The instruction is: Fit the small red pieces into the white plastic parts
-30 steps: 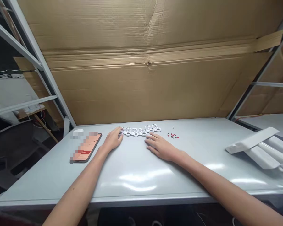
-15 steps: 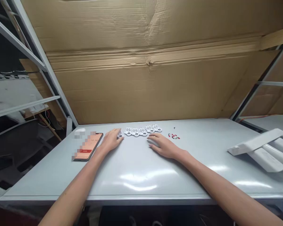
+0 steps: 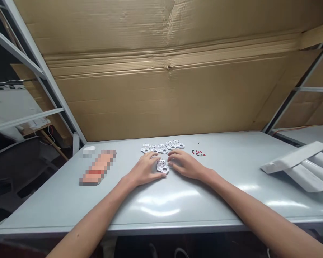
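Note:
Near the middle of the table, a small white part with a ring-shaped end [image 3: 163,166] sits between the thumb and fingers of my left hand [image 3: 148,168]. The thumb lies along its near side and the fingertips are at its upper left. My right hand [image 3: 185,164] rests just right of this part, palm down with fingers slightly apart and nothing visible in them. Behind both hands is a row of several similar white parts [image 3: 162,148]. Small red and dark pieces [image 3: 198,153] lie scattered to the right of the row.
A phone with a blurred screen [image 3: 98,168] lies on the left, with a small white object [image 3: 89,150] behind it. Long white pieces [image 3: 296,161] are stacked at the right. A cardboard wall [image 3: 164,104] and metal frame posts [image 3: 56,89] border the grey table [image 3: 161,200].
My left hand has moved right from the row's left end, and one white part has come with it to the middle. My right hand has barely shifted. The view has tilted slightly.

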`<move>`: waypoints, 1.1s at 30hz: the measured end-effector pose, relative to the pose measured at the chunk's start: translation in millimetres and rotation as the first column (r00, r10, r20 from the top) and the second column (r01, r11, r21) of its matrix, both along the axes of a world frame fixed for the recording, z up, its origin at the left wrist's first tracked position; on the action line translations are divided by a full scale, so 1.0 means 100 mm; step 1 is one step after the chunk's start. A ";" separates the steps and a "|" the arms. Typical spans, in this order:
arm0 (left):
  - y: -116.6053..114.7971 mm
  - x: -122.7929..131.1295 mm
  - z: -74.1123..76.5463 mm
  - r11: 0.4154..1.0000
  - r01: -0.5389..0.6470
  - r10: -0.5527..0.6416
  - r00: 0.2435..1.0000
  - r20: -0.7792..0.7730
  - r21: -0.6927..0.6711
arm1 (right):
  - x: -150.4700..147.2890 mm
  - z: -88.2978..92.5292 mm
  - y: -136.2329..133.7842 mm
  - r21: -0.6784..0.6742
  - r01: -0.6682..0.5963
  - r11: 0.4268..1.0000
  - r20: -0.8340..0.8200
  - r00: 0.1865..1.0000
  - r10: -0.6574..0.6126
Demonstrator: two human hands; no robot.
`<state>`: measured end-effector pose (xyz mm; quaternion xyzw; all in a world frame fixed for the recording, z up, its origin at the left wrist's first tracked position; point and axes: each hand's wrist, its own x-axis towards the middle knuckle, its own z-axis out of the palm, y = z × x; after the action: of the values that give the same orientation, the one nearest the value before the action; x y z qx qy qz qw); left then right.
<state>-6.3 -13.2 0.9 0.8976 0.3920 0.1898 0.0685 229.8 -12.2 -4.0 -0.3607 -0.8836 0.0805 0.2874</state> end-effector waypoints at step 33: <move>0.06 -0.05 -0.01 0.999 -0.040 0.041 0.998 -0.042 0.011 | 0.58 0.08 0.31 -0.404 0.321 0.857 -0.213 0.878 -0.429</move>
<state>-10.9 -7.0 -0.4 0.8936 0.4105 0.1740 0.0517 288.2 18.5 3.7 -0.5573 -0.7126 0.2340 0.3561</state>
